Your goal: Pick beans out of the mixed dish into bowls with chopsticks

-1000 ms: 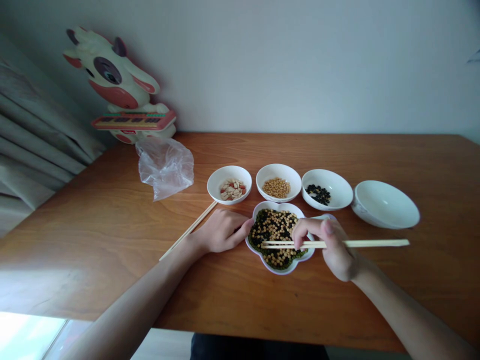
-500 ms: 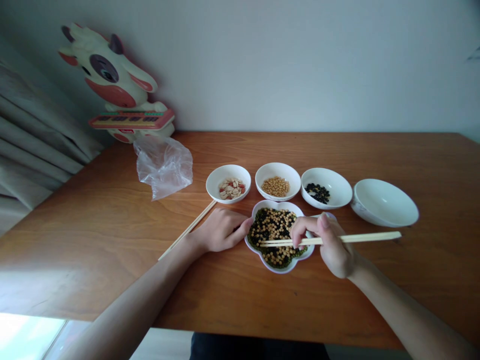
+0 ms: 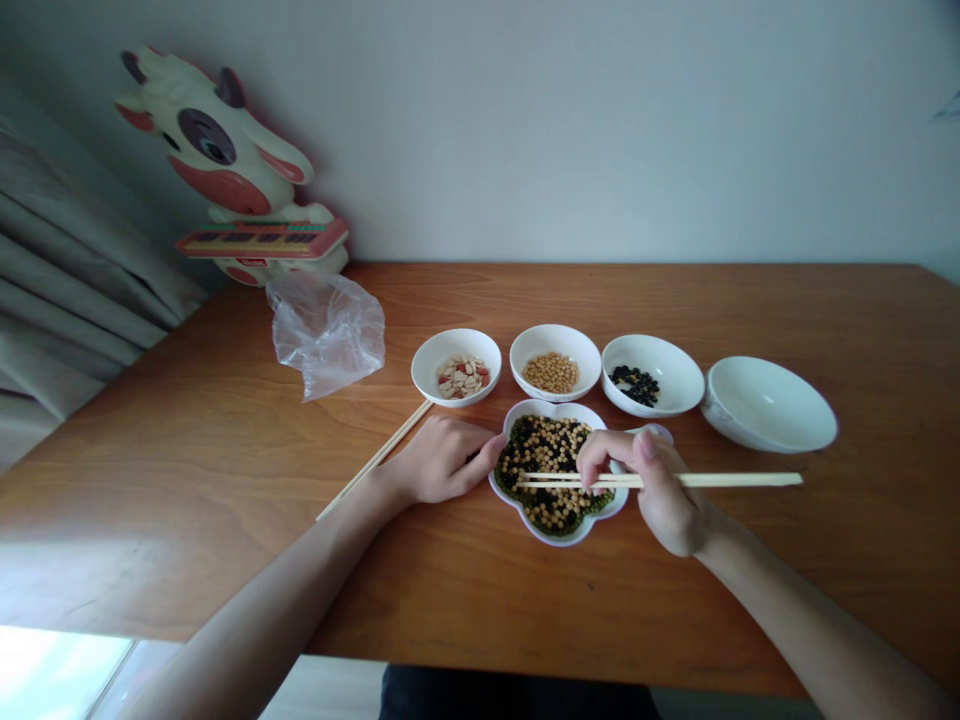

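Note:
My right hand [image 3: 656, 490] is closed around a pair of chopsticks [image 3: 739, 480]. Their thin tips lie over the mixed beans [image 3: 551, 450] in a white flower-shaped bowl [image 3: 559, 541], with a small gap between the sticks. Black, tan and green beans fill this bowl; I cannot make out any bean pinched between the tips. My left hand [image 3: 442, 462] rests on the table at the bowl's left side, thumb on the rim and the other fingers mostly curled out of sight. Part of the bowl is hidden behind my right fingers.
Behind the flower-shaped bowl stand a bowl of pale flat seeds [image 3: 433, 365], a bowl of tan beans [image 3: 529, 345], a bowl of black beans [image 3: 679, 375] and an empty white bowl [image 3: 780, 405]. Spare chopsticks [image 3: 375, 460], a plastic bag [image 3: 330, 335] and a cow toy [image 3: 225, 170] are left.
The chopstick tips have risen slightly and parted a little, and the sticks lie more level. My left hand and the bowls have stayed in place.

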### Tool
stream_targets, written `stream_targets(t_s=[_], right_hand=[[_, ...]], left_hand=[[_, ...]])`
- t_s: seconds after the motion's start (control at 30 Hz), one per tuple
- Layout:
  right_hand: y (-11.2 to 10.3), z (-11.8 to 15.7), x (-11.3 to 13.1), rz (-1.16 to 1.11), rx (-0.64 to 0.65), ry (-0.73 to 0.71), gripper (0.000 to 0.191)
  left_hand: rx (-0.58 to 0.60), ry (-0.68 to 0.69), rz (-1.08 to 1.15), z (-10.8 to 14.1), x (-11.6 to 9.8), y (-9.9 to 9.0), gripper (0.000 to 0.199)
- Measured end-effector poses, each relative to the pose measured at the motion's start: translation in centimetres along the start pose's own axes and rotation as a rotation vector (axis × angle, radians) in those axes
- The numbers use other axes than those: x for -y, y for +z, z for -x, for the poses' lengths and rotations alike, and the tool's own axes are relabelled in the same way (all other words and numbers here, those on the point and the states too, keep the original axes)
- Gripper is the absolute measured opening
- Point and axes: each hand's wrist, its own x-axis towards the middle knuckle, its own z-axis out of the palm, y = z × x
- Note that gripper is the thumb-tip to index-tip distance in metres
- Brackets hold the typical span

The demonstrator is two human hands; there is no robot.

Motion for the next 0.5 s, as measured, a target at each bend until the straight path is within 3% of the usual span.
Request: stream_targets(t_s=[0.37,0.5], right_hand=[[0.1,0.1,-0.4,-0.068,-0.09,-0.075,0.077],[-0.9,0.1,-0.3,-0.163,-0.308,-0.234,0.08]], left_hand=[[-0.002,0.006,0.004,0.0,-0.1,0.0,0.047],[0.001,-0.002,-0.003,0.0,0.0,0.0,0.047]])
